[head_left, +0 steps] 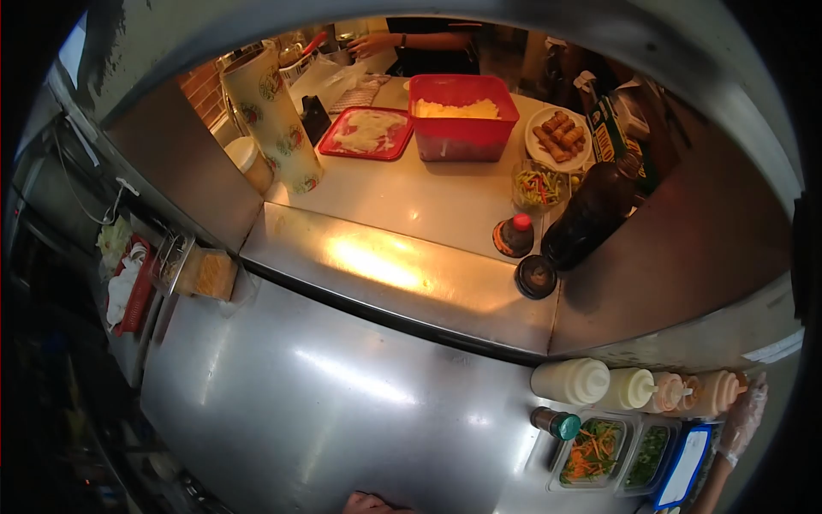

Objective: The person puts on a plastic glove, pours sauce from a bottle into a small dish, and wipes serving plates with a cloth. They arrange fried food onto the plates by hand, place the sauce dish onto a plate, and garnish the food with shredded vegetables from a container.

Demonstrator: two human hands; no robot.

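Observation:
My right hand (747, 421), in a clear plastic glove, is at the far right edge of the counter. Its fingers are stretched out beside the tip of an orange squeeze bottle (717, 392), and no grip on the bottle shows. Only a small bare part of my left hand (370, 504) enters at the bottom edge, over the steel counter (342, 403); its fingers are cut off by the frame. Near my right hand are a blue-rimmed container (685, 467), a tub of chopped greens (648, 456) and a tub of shredded carrot and greens (592, 450).
White squeeze bottles (572, 381) and a green-capped jar (556, 423) line the counter's right side. Beyond the steel ledge (377, 261) are a red tub (462, 141), a dark bottle (591, 214) and a plate of rolls (561, 137). Another person's arm (428, 40) reaches in behind.

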